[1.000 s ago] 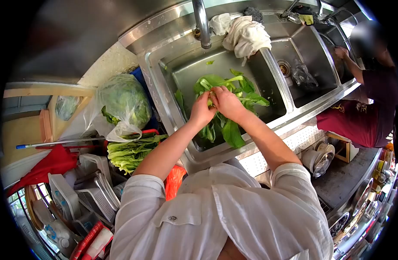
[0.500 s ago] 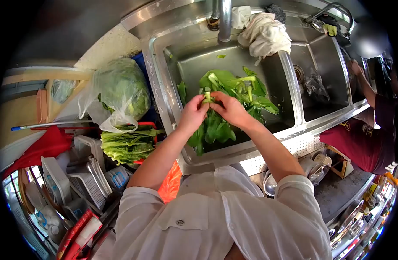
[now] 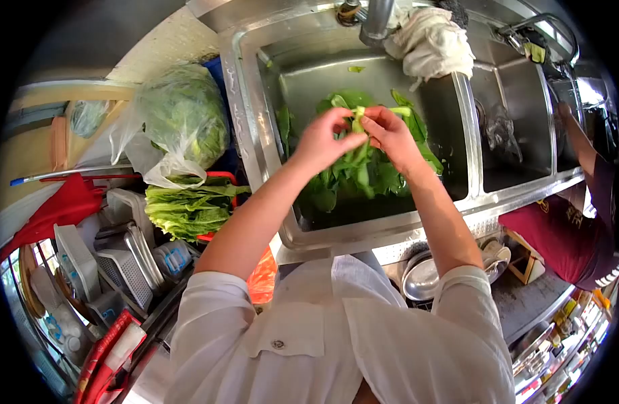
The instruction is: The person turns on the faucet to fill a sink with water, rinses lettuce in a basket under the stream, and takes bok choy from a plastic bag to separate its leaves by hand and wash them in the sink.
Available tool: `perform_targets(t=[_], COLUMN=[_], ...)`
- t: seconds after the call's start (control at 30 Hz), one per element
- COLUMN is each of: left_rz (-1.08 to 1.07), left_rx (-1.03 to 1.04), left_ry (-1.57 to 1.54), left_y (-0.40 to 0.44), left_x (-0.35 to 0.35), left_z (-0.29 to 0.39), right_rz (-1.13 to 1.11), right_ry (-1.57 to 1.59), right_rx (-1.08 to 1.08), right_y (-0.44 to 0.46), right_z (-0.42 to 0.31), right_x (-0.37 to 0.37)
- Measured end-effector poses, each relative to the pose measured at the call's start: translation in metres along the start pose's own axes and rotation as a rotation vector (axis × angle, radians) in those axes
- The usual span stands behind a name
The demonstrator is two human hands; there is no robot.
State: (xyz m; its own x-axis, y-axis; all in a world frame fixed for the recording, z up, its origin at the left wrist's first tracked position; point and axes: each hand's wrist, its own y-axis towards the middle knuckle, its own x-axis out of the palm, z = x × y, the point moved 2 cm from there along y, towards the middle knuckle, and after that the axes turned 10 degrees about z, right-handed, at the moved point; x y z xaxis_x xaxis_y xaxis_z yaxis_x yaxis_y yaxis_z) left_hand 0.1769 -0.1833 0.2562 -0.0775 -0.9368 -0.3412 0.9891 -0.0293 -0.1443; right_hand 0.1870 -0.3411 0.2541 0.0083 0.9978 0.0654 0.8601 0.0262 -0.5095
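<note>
Over the left basin of a steel sink (image 3: pixel 292 236), both hands hold one bunch of leafy greens (image 3: pixel 359 120) by its pale stem end, its leaves hanging down. My left hand (image 3: pixel 326 141) is closed, with thumb and fingers pinching the stem from the left. On the other side my right hand (image 3: pixel 397 138) is closed too, thumb and fingers on the same stem. More loose green leaves (image 3: pixel 427 131) lie in the water below and behind the hands, and partly hide where the held leaves end.
A white cloth (image 3: pixel 431 44) hangs over the divider beside the tap (image 3: pixel 377 23). Left of the sink are a plastic bag of greens (image 3: pixel 185 121), lettuce (image 3: pixel 185 209) in a red basket and grey plastic baskets (image 3: pixel 124 273). At right a co-worker's arm (image 3: pixel 579 138) reaches into another basin.
Both hands have moved up and right with the greens, and the stem end has been raised. My left hand's fingers have spread wider around it. The camera view has shifted slightly.
</note>
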Motion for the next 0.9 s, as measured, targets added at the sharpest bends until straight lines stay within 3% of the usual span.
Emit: perform_targets(t=[0.03, 0.1, 0.17, 0.23, 0.27, 0.33, 0.37, 0.43, 0.47, 0.57, 0.6, 0.63, 0.73, 0.83, 0.9], left_rz=[-0.016, -0.003, -0.014, -0.066, -0.128, -0.189, -0.253, -0.198, -0.193, -0.203, -0.224, -0.133, -0.179, -0.036, -0.079], left_rx=[0.029, -0.103, -0.078, -0.053, -0.057, -0.073, -0.09, -0.034, -0.108, -0.245, -0.309, -0.258, -0.171, -0.053, -0.086], left_ry=[-0.042, -0.142, -0.103, -0.054, -0.038, 0.019, 0.083, 0.115, 0.014, -0.242, -0.4, -0.394, -0.057, 0.177, 0.103], left_y=[0.0, 0.008, 0.013, 0.013, 0.013, 0.013, 0.013, 0.014, 0.013, 0.005, 0.001, 0.0, -0.006, -0.016, -0.018], left_x=[0.007, 0.012, 0.013, 0.014, 0.012, 0.006, 0.002, -0.009, -0.01, -0.009, -0.004, 0.003, 0.01, 0.015, 0.016], left_z=[0.002, -0.008, -0.017, -0.027, -0.029, -0.034, -0.039, -0.048, -0.05, -0.044, -0.037, -0.041, -0.031, -0.019, -0.019], right_rz=[-0.006, 0.03, 0.134, 0.095, 0.096, -0.203, -0.206, -0.37, -0.372, -0.036, -0.081, -0.162, -0.153, -0.099, -0.153], right_ry=[-0.001, -0.071, -0.431, -0.677, -0.683, -0.836, -0.837, -0.821, -0.821, -0.796, -0.691, -0.677, -0.733, -0.916, -0.895], right_rx=[0.003, -0.128, -0.422, -0.506, -0.506, -0.53, -0.529, -0.536, -0.537, -0.604, -0.506, -0.423, -0.442, -0.493, -0.511], right_y=[0.003, 0.008, 0.009, 0.01, 0.012, 0.018, 0.023, 0.029, 0.029, 0.026, 0.024, 0.021, 0.022, 0.022, 0.022], right_z=[0.006, 0.008, 0.008, 0.004, -0.001, -0.007, -0.009, -0.008, -0.009, -0.014, -0.013, -0.013, -0.008, -0.005, -0.005], right_x=[0.003, 0.006, 0.009, 0.011, 0.007, 0.002, -0.005, -0.014, -0.012, -0.006, 0.002, 0.007, 0.017, 0.02, 0.019])
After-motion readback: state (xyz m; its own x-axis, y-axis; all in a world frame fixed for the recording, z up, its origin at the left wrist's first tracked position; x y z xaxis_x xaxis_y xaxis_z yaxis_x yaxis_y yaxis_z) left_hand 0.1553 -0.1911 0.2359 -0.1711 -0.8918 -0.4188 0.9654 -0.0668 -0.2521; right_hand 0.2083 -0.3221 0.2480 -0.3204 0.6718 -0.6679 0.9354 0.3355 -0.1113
